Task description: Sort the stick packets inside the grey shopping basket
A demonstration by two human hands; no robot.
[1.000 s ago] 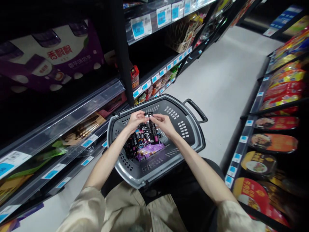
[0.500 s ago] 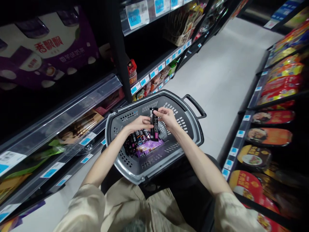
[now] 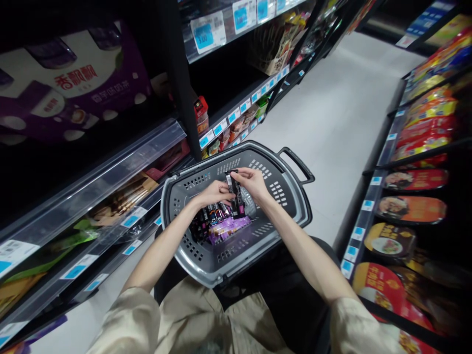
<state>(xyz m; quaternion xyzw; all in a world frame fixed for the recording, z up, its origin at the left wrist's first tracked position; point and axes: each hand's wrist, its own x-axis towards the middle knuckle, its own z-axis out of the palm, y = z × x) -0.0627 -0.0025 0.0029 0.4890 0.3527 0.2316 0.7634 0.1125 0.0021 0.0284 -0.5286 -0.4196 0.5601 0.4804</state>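
Inside a grey shopping basket (image 3: 210,268), both hands are at a slim black packet (image 3: 238,201) with a pink patch near its lower end. My right hand (image 3: 252,183) pinches its top end between thumb and fingers. From the other side, my left hand (image 3: 214,193) has its fingers closed on the packet's left edge. Under the hands lie several dark packets (image 3: 201,223) and a purple packet (image 3: 226,228) with brown markings. My fingers cover part of the black packet, and the left hand hides some of the pile.
Shelves with price tags (image 3: 207,37) run along the left, holding a big purple-and-white box (image 3: 77,83). On the right, another rack carries bagged snacks (image 3: 424,130) and red tubs (image 3: 379,287). A pale aisle floor (image 3: 324,108) stretches between them. The basket's handle (image 3: 300,164) sticks out to the right.
Both hands have sunk slightly with the black packet, which now tilts a little, its top leaning left. The right hand's fingers have shifted over its top end. The basket stays in place.
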